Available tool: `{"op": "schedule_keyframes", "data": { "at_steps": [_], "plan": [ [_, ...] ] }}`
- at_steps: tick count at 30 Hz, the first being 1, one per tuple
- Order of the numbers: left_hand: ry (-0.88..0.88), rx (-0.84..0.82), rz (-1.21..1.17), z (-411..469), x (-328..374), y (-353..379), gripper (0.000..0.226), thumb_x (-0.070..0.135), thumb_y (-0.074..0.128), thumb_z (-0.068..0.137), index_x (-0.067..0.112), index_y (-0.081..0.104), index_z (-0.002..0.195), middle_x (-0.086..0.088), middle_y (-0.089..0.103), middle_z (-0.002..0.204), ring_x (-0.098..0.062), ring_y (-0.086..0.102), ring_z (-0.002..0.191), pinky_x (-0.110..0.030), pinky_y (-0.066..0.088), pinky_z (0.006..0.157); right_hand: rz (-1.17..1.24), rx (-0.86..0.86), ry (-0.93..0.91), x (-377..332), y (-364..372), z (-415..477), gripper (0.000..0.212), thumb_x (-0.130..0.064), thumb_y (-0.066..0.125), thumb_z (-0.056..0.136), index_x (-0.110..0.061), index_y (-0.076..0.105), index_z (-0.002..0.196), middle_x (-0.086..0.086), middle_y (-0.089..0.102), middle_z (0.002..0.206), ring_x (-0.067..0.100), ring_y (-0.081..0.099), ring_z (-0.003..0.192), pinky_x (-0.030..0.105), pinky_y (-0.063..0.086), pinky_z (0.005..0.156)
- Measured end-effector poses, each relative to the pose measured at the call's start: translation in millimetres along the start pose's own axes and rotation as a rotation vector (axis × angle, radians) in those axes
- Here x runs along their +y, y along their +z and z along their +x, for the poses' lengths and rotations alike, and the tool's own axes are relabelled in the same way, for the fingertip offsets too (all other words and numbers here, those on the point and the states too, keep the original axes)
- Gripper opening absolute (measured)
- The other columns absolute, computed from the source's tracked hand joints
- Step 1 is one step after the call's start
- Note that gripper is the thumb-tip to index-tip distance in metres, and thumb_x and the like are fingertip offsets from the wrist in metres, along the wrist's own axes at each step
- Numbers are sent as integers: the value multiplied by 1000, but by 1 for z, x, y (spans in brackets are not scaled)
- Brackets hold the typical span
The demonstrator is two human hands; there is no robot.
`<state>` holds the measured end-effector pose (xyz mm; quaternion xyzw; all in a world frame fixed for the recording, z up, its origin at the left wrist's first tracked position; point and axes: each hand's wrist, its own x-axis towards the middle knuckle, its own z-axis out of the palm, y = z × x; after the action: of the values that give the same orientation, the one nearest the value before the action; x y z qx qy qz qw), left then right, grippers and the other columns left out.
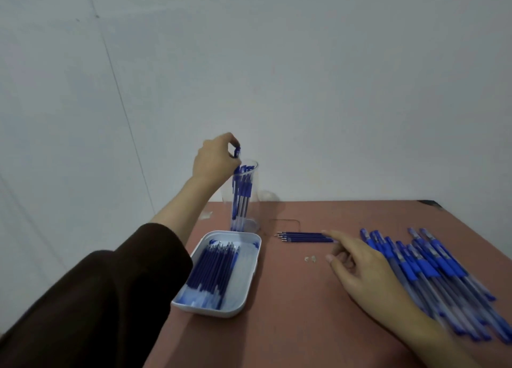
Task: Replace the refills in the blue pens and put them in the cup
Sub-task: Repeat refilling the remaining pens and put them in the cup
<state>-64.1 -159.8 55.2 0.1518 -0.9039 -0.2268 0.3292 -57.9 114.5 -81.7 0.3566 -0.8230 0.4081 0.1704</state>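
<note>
A clear plastic cup [253, 201] stands at the table's far edge with several capped blue pens upright inside. My left hand [214, 160] hovers over its rim and pinches the top of a blue pen [237, 152] whose lower part is in the cup. A white tray [250, 279] in front of the cup holds several blue refills [213, 270]. A few loose refills [304, 237] lie side by side to the right of the cup. My right hand [363, 268] stretches out flat, fingers straight, its fingertips near those loose refills. A pile of blue pens [432, 273] lies at the right.
The reddish-brown table [291, 312] ends just behind the cup, against a pale wall. Two tiny pale scraps [310, 258] lie near my right fingertips. A thin wire outline [288, 220] marks the table right of the cup.
</note>
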Motion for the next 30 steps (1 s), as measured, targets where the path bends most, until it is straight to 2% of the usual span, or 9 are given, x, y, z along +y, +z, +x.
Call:
{"op": "schedule_keyframes", "data": {
  "at_steps": [5, 9, 12, 15, 19, 22, 25, 27, 30],
  "plan": [
    [-69, -121, 140, 5, 1, 2, 13, 9, 69, 76, 15, 72, 87, -10, 70, 92, -27, 65, 83, -29, 45, 63, -2, -12, -3, -2, -2, -1, 42, -13, 63, 86, -30, 56, 123, -11, 57, 81, 2, 52, 86, 8, 40, 70],
    [-56, -130, 159, 5, 3, 6, 19, 6, 61, 83, 7, 74, 97, -10, 72, 101, -27, 65, 90, -30, 51, 72, -5, -24, 8, -2, -2, 0, 43, -15, 62, 87, -31, 54, 126, -11, 57, 80, 2, 52, 85, 8, 39, 68],
    [-13, 11, 69, -8, 10, 2, 28, 8, 54, 88, 9, 70, 110, -7, 70, 111, -23, 63, 101, -25, 46, 81, -3, -22, 14, -2, -2, -1, 42, -15, 62, 87, -30, 54, 126, -12, 57, 80, 2, 53, 84, 8, 40, 68],
    [96, 111, -67, -46, 27, 5, 26, 11, 54, 89, 13, 71, 108, -1, 72, 105, -15, 63, 96, -18, 41, 81, -13, 30, 23, -1, -4, -2, 39, -13, 63, 86, -29, 58, 121, -14, 57, 80, 3, 54, 82, 8, 40, 69],
    [137, -13, -211, -107, 40, 36, 19, 10, 61, 86, 14, 75, 99, 0, 74, 94, -12, 64, 83, -16, 41, 76, -201, 204, 53, 15, -24, 2, 31, -12, 64, 83, -22, 65, 112, -14, 55, 79, 6, 47, 75, 23, 39, 74],
    [136, -152, -255, -143, 40, 66, 17, 8, 65, 84, 14, 76, 96, 1, 74, 92, -15, 64, 81, -14, 38, 67, -341, 213, 217, 41, -61, 7, 25, -15, 60, 85, -17, 67, 108, -3, 61, 84, 14, 50, 83, 30, 40, 79],
    [98, -234, -285, -165, 41, 87, 20, 12, 63, 84, 22, 75, 97, 8, 72, 93, -11, 61, 80, -20, 42, 74, -466, 163, 432, 61, -103, 7, 21, -21, 58, 88, -15, 69, 105, 7, 68, 99, 22, 57, 92, 27, 39, 72],
    [115, -238, -298, -172, 42, 94, 19, 13, 64, 84, 21, 75, 98, 7, 72, 94, -10, 61, 79, -21, 42, 76, -556, 135, 587, 71, -121, 5, 21, -27, 57, 88, -18, 71, 102, 5, 69, 103, 26, 60, 95, 31, 44, 76],
    [185, -261, -293, -176, 40, 99, 20, 9, 65, 84, 18, 74, 100, 7, 71, 94, -3, 57, 76, -10, 38, 70, -623, 37, 739, 82, -131, 3, 18, -24, 58, 82, -15, 72, 84, 5, 70, 90, 26, 62, 80, 32, 50, 71]
  ]
}}
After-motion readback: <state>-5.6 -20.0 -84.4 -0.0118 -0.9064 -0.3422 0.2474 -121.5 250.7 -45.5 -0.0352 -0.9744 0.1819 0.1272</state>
